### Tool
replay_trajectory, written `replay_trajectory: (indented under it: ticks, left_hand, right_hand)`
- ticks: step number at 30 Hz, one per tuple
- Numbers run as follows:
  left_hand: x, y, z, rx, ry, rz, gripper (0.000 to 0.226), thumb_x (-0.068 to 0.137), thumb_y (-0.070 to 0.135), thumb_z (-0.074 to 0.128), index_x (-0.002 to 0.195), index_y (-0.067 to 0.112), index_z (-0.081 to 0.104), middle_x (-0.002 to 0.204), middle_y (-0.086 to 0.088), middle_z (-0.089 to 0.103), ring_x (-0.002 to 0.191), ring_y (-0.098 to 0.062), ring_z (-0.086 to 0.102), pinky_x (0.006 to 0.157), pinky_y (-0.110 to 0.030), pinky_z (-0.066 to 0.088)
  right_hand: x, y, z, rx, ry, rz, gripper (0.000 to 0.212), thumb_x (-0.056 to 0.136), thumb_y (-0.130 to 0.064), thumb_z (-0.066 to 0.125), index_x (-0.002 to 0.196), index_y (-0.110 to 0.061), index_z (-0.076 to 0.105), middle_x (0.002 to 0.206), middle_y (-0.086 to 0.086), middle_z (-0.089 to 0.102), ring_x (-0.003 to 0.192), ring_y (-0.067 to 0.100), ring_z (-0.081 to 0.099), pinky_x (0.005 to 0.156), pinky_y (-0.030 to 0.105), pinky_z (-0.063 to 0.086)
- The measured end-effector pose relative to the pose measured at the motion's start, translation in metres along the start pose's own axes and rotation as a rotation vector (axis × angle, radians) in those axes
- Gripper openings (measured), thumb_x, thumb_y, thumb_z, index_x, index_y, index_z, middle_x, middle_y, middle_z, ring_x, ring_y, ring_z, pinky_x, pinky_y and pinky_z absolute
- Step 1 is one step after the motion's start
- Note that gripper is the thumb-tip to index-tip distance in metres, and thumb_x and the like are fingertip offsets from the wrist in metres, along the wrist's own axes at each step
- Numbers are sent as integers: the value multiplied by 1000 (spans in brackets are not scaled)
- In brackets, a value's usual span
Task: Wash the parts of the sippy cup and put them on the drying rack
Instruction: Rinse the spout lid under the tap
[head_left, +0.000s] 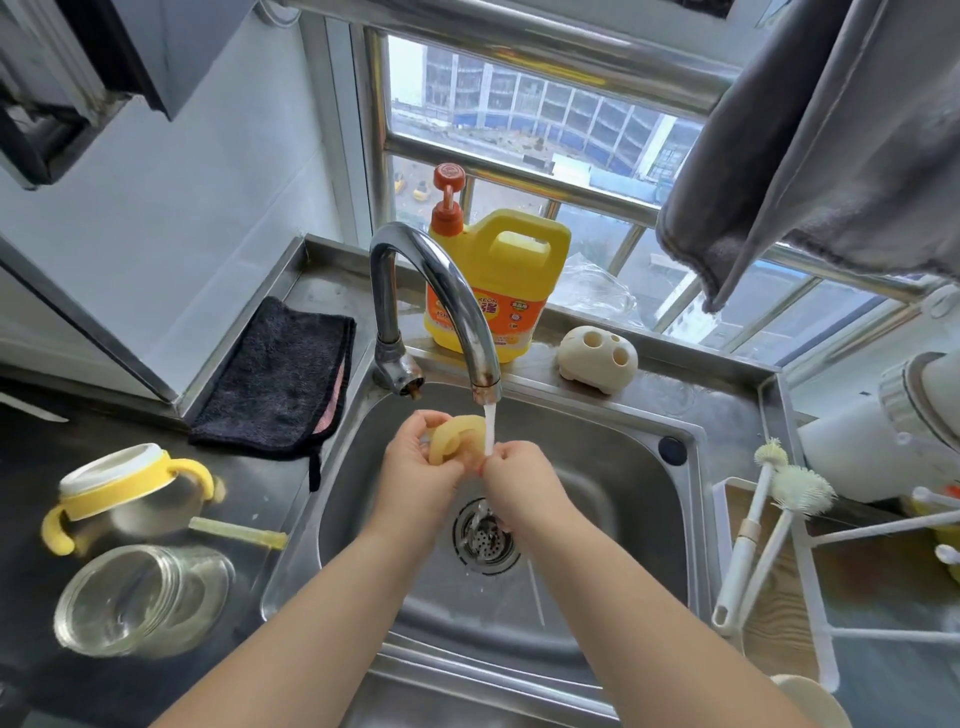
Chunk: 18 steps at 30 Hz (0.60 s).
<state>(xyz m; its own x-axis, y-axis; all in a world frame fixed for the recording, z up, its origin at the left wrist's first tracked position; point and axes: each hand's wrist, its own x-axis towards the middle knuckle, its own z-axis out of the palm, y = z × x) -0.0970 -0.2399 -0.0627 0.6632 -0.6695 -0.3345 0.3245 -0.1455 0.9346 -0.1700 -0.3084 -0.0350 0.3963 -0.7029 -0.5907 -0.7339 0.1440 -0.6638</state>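
Head view: both hands at frame centre over sink (597, 467), under tap stream for rinsing. Left hand (415, 467) grips pale yellow silicone part (454, 439); right hand (511, 467) pinches its edge in water. Handled lid (122, 483), clear cup (140, 597), straw (236, 532) wait lower left on bench (unwashed, likely). Drying rack (831, 571) right, within reach.

person | both forearms bare, no sleeves | L hand (423, 460) & R hand (519, 475) bare, w/o gloves
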Motion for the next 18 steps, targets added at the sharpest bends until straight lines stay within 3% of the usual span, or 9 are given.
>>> replay_trajectory:
  ticks: [4, 7, 10, 14, 18]
  left_hand:
    - [11, -3, -7, 92, 52, 5, 33, 71, -19, 61, 81, 11, 56, 67, 0, 60, 66, -15, 51, 60, -28, 42]
    - [10, -1, -5, 95, -16, -2, 28, 73, -18, 61, 80, 10, 56, 62, 3, 59, 63, -12, 51, 62, -29, 46]
    - [15, 1, -8, 101, -28, -13, 33, 72, -21, 48, 80, 9, 56, 67, -4, 56, 67, -18, 49, 66, -34, 44]
    - [21, 2, -14, 215, -126, -84, 36, 66, -9, 50, 91, 14, 60, 80, -7, 61, 77, -21, 56, 68, -31, 46]
    - [21, -5, -11, 162, -160, -139, 51, 81, -13, 56, 105, 31, 52, 89, -12, 63, 77, -21, 59, 73, -35, 50]
  right_hand:
    - [-4, -1, 5, -119, -29, -68, 20, 95, -16, 40, 83, -11, 55, 68, 1, 49, 55, 12, 40, 45, 21, 30]
    - [1, -7, -4, -19, -38, -2, 21, 92, -8, 42, 74, -9, 52, 54, 0, 36, 48, 14, 29, 44, 23, 22]
    - [-1, -7, -6, -38, -40, -12, 20, 92, -8, 40, 80, -9, 55, 55, 0, 32, 49, 15, 27, 47, 25, 23]
    - [-10, 3, -11, -180, -133, -52, 29, 95, -17, 42, 72, -19, 61, 42, -10, 38, 32, 4, 32, 38, 18, 26]
    - [-16, 12, -25, -302, -143, -93, 30, 97, -22, 43, 77, -15, 64, 51, -7, 42, 34, 3, 34, 37, 17, 26]
